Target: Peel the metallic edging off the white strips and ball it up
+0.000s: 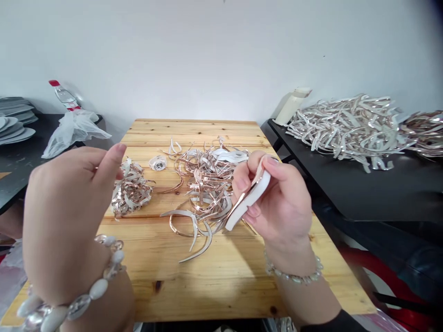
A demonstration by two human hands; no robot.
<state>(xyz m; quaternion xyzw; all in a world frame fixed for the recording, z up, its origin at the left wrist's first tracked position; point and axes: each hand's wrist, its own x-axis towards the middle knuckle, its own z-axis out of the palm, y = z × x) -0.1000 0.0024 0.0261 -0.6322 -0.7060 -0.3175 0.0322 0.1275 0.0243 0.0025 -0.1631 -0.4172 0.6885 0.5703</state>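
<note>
My right hand (282,198) pinches a short curved strap (249,203), white on one side and shiny rose gold on the other, between thumb and fingers. It is raised over the near side of a loose heap of similar straps (211,184) on the wooden table. My left hand (69,184) is lifted at the left with its back to me. Its fingers curl away out of sight and its thumb presses toward them, so anything in its grip is hidden. Just beyond it lies a small pile of crumpled rose-gold and white scraps (133,189).
A roll of clear tape (158,163) lies between the piles. On the right, a black table (367,198) bears a large heap of silvery straps (353,124) and a cream-coloured roll (292,106). A bottle (65,96), a plastic bag (72,129) and stacked grey-white pieces (15,129) stand at left.
</note>
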